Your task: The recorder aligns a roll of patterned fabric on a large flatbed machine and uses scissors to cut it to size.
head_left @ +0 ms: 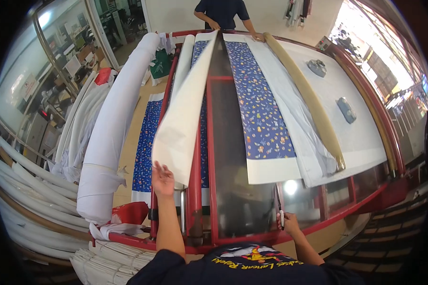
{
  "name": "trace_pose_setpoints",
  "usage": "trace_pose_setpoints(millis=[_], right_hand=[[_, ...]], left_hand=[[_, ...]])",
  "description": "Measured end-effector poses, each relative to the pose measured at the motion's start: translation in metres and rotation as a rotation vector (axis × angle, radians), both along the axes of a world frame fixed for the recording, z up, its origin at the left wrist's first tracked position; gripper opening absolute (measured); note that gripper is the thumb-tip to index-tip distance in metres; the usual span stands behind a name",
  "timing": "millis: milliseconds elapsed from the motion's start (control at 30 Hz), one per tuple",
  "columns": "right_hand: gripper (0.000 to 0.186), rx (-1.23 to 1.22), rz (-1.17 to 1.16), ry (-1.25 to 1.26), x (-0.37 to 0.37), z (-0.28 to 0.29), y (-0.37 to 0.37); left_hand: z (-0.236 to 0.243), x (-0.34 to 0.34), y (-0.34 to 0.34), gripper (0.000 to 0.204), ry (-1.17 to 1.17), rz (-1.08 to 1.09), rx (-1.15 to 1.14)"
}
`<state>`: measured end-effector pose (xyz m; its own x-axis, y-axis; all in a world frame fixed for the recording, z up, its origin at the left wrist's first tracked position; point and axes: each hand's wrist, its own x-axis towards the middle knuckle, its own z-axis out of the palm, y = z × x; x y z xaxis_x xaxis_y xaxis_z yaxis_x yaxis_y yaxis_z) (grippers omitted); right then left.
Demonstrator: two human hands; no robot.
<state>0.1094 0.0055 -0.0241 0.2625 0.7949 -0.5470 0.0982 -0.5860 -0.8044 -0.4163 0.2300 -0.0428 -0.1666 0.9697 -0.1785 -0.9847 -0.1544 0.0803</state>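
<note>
A long white sheet of paper (pixel 178 142), its near end curled up, runs across the left part of the red-framed table. My left hand (pixel 163 180) is at its near left corner, palm up and fingers apart; whether it touches the paper is hard to tell. In my right hand (pixel 291 223), low over the table's near edge, are scissors (pixel 279 202) with dark blades pointing away from me. Ahead of them lies a blue printed sheet (pixel 264 104) with white end margins, beside thin white sheeting (pixel 297 123).
Across the table a person (pixel 222 12) has one hand at the white paper's far end and another near a brown tube (pixel 302 95). Two wrapped weights (pixel 347 110) rest at right. A large white fabric roll (pixel 114 128) and several thinner rolls (pixel 31 190) stand left.
</note>
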Motion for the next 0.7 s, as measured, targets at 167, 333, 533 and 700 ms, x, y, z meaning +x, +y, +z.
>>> trace_pose_setpoints(millis=[167, 333, 533, 700], right_hand=[[0.032, 0.059, 0.062, -0.201, -0.014, 0.011, -0.046], [0.046, 0.073, 0.383, -0.829, -0.031, 0.018, -0.071], [0.041, 0.217, 0.43, -0.994, -0.044, 0.032, -0.066], [0.035, 0.468, 0.351, -0.941, -0.037, 0.009, -0.031]], left_hand=[[-0.007, -0.047, 0.005, 0.032, 0.017, 0.271, -0.088], [-0.053, -0.103, -0.008, 0.044, -0.004, 0.402, -0.237], [-0.128, -0.142, -0.011, 0.039, 0.014, 0.34, -0.744], [-0.138, -0.187, -0.06, 0.046, 0.527, 0.266, -0.842]])
